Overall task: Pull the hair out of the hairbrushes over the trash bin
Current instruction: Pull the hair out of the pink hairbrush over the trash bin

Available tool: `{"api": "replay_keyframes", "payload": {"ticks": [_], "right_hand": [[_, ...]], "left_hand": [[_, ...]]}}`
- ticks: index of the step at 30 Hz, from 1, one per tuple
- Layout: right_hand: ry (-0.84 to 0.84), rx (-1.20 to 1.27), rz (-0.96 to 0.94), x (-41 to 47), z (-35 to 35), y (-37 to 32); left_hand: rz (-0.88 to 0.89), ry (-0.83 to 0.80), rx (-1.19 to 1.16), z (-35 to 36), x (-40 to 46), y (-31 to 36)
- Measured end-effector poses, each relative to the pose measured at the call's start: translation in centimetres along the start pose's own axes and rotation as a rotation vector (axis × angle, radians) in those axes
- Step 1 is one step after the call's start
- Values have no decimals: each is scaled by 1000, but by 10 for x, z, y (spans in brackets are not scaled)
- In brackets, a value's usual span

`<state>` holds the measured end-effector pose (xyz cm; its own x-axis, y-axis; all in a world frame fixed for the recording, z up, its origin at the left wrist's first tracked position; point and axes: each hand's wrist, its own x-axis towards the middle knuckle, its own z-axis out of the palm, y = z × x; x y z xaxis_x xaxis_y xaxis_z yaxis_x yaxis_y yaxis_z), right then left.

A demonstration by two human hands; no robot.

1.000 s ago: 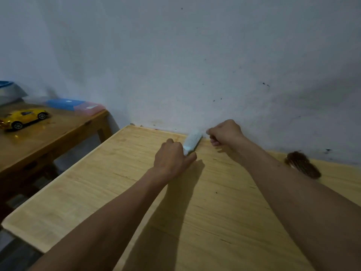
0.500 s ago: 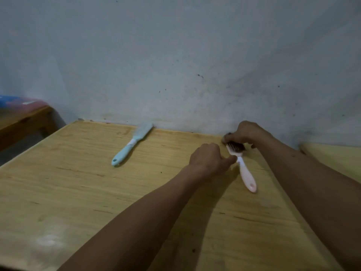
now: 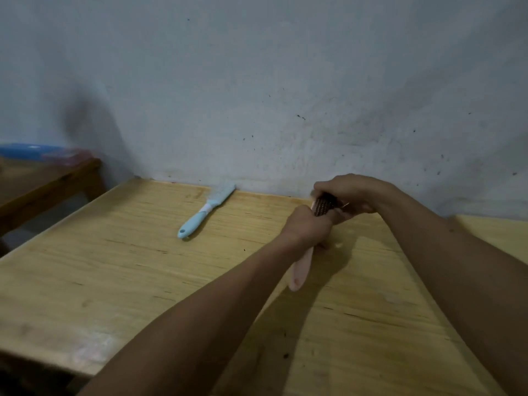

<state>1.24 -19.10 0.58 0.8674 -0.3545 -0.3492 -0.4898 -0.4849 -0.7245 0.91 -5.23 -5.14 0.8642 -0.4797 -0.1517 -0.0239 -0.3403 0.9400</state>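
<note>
Hairbrushes on the table: pink one in both hands, blue one set aside

Pink hairbrush (image 3: pixel 323 208) is held just above the pale wooden table (image 3: pixel 114 267), near the wall; the left hand (image 3: pixel 307 228) is wrapped closed around its neck with the handle sticking out below toward the camera, while the right hand (image 3: pixel 347 195) curls its fingers over the dark, hair-matted bristle head, apparently gripping the hair there, though the fingertips are hidden. The blue hairbrush (image 3: pixel 204 211) lies flat well to the left, its head touching the wall; whether it is already clean I cannot tell. No trash bin shows anywhere, so the pulling seems to be starting over the table, or the brush must first be carried to the bin. A darker side table (image 3: pixel 43 184) with a blue and pink box (image 3: pixel 43 151) stands at far left, clear of the work
</note>
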Motion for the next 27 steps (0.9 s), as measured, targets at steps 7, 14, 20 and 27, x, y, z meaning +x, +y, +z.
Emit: {"api": "replay_keyframes", "payload": {"ticks": [7, 14, 20, 27], "right_hand": [[-244, -163, -189, -25, 42, -67], [-469, -213, -530, -43, 141, -148], [-563, -320, -780, -90, 261, -213], [-780, -374, -788, -153, 408, -229]], "left_hand": [[63, 205, 97, -97, -46, -28], [42, 477, 381, -216, -140, -69], [-65, 664, 545, -297, -232, -121], [-293, 855, 730, -345, -344, -207]]}}
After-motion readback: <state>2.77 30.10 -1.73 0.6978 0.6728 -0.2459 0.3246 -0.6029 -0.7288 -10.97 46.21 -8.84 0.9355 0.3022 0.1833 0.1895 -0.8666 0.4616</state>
